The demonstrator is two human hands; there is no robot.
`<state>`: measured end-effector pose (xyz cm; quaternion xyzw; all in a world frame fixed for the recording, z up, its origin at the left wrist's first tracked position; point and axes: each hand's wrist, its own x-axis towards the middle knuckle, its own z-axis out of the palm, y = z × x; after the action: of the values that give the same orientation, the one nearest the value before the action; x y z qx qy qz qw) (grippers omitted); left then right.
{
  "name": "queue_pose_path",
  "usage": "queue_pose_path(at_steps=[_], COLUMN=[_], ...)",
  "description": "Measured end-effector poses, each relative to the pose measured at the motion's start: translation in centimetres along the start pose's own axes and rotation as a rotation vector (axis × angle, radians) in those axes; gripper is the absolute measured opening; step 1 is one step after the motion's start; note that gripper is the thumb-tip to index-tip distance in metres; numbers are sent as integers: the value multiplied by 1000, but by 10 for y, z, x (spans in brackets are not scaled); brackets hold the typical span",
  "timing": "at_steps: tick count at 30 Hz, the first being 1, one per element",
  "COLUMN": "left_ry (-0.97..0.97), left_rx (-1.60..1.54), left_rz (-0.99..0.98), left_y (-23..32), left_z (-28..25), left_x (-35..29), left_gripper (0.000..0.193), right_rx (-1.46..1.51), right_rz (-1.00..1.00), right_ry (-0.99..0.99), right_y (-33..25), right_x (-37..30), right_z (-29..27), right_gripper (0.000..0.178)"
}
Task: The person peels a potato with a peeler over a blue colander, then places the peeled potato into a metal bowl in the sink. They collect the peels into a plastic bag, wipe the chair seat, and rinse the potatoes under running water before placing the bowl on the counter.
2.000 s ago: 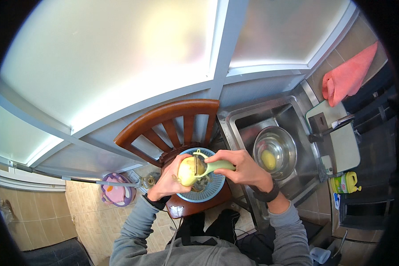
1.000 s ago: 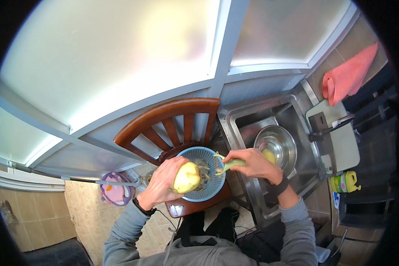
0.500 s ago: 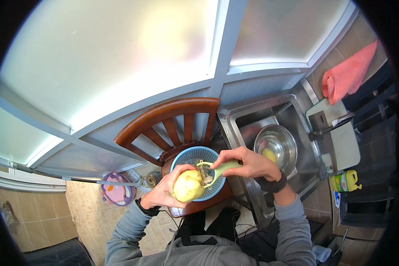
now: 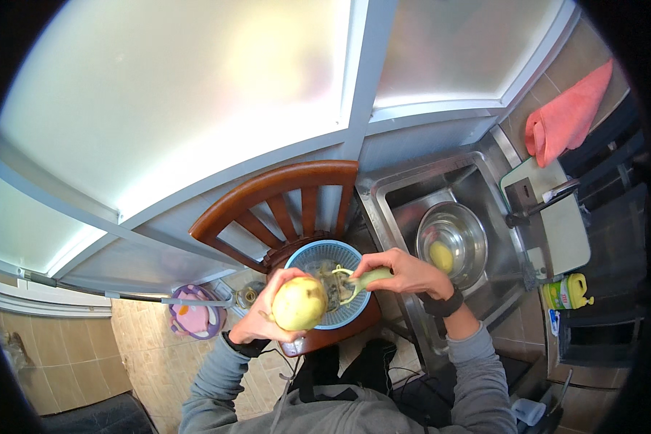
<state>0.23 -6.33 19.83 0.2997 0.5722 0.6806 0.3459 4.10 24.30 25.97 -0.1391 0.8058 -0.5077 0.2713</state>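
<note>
The person's left hand [image 4: 267, 318] is curled around a large pale yellow potato [image 4: 299, 304], thumb and fingers pressed to its sides, a brown patch showing on the upper face. The potato hangs over the near left edge of a blue basket [image 4: 327, 247]. The right hand [image 4: 412, 275], over the basket's right side, pinches the handle of a light green peeler [image 4: 372, 276] between thumb and fingers. The peeler's head sits above the basket, just beside the potato, with a gap between them. Peelings [image 4: 333, 270] lie inside the basket; hands and tool hide some of them.

Both wrists wear dark bands [image 4: 441, 304], and grey sleeves [image 4: 477, 365] reach in from the near side of the basket. Under the basket is the seat of a reddish-brown wooden chair [image 4: 275, 177], whose slatted back curves up beyond it. Right of the basket is a steel sink [image 4: 372, 210], and in it a steel bowl [image 4: 479, 235] with another yellow potato [image 4: 441, 257]. Farther right of the basket come a black tap [image 4: 517, 219], a pink cloth [image 4: 568, 119] and a yellow-green bottle [image 4: 568, 291]. To the basket's left, a purple and pink stool [image 4: 193, 311] stands on the tiled floor [image 4: 145, 362].
</note>
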Motion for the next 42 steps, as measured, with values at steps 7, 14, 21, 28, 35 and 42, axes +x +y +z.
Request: queue_pose_path(at_steps=[7, 14, 21, 28, 35, 42], left_ry=[45, 60, 99, 69, 49, 2], left_rx=[145, 49, 184, 121, 409, 831], left_rz=[-38, -53, 39, 26, 114, 146], left_y=[-5, -6, -7, -2, 3, 12], left_z=[-2, 6, -3, 5, -3, 4], left_x=[4, -5, 3, 1, 11, 20], left_gripper=[93, 94, 93, 92, 90, 91], right_rx=[246, 194, 342, 88, 283, -25], right_rz=[-282, -144, -250, -47, -237, -302], right_ry=[74, 54, 189, 81, 168, 81], right_y=[-9, 13, 8, 13, 9, -20], right_x=[7, -1, -6, -5, -11, 4], right_z=[11, 26, 32, 28, 25, 19], right_gripper=[32, 30, 32, 30, 29, 30])
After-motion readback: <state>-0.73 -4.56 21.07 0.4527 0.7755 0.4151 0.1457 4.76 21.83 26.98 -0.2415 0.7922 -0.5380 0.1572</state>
